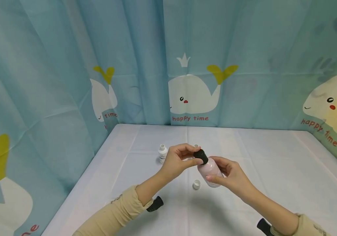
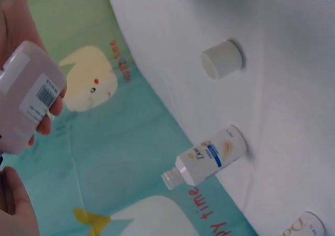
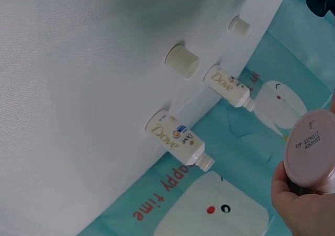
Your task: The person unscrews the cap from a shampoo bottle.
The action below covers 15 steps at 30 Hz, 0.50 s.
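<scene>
Above the table a pink bottle [image 1: 210, 172] is held tilted, its black cap [image 1: 201, 156] towards the upper left. My left hand [image 1: 174, 161] pinches that cap between thumb and fingers. Around the bottle's body curls my right hand [image 1: 231, 175]. In the left wrist view a barcode label shows on the pink bottle [image 2: 31, 97]; the right wrist view shows its printed base [image 3: 311, 149]. Whether the cap is fully seated cannot be made out. Below the hands, a white cap [image 1: 196, 184] lies on the table.
Two uncapped white Dove bottles stand on the table: one bottle [image 1: 162, 153] left of my left hand, the other bottle [image 1: 196, 145] mostly hidden behind it. A second white cap [image 3: 239, 26] shows in the right wrist view. A blue whale-print curtain [image 1: 145, 65] hangs around the white table [image 1: 263, 157].
</scene>
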{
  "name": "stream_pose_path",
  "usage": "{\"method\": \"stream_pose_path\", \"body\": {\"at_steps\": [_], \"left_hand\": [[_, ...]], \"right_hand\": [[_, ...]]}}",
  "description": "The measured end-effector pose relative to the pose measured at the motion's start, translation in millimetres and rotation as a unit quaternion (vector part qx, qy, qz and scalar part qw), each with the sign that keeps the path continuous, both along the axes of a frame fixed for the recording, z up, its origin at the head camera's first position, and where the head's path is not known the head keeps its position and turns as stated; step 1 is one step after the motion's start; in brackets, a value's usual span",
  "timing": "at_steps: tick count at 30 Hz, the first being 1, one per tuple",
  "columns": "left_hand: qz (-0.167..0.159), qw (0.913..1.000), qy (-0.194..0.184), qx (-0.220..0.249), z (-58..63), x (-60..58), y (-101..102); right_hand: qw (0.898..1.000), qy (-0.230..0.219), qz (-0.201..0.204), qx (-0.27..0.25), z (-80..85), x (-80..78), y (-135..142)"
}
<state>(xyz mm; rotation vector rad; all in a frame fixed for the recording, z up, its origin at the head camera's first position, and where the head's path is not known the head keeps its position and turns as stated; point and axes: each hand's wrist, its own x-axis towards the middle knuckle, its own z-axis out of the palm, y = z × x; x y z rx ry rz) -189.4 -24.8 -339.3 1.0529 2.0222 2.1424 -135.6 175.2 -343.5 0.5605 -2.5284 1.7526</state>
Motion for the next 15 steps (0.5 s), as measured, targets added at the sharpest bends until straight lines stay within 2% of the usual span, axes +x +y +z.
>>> {"method": "stream_pose_path", "body": {"at_steps": [8, 11, 15], "left_hand": [[0.059, 0.9982, -0.003, -0.011, 4.3, 3.3, 11], [0.06, 0.9981, -0.006, -0.012, 4.0, 2.4, 15], [0.043, 0.999, -0.006, -0.007, 1.1, 0.6, 17]], "right_hand": [[1.0, -0.017, -0.006, -0.001, 1.2, -1.1, -2], [1.0, -0.023, -0.004, -0.007, 2.1, -1.6, -2], [1.0, -0.024, 0.002, -0.015, 3.2, -1.7, -2]]}}
